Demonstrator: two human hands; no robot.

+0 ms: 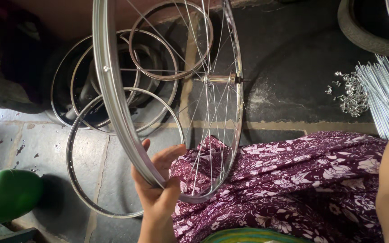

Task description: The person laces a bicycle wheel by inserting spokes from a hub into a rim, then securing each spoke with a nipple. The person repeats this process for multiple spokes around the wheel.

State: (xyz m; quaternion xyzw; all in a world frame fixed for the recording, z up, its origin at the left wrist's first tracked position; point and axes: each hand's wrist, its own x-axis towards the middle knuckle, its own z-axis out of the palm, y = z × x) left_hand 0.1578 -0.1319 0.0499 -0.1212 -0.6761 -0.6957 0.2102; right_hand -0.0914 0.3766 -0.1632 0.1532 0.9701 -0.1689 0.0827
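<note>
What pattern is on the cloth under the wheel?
White flowers on deep purple cloth, clearest in the head view.

Left hand (pixel 158 189) grips the spoked wheel (pixel 127 112) at its lower rim, centre frame, wheel upright over purple floral cloth (pixel 302 180). Hub (pixel 221 79) upper centre. Bare rims (pixel 113 90) lie on floor (pixel 37 144) at left. Spoke bundle (pixel 381 94) and nipples (pixel 352 94) at right. Right forearm shows at right edge; that hand is out of frame.
</note>
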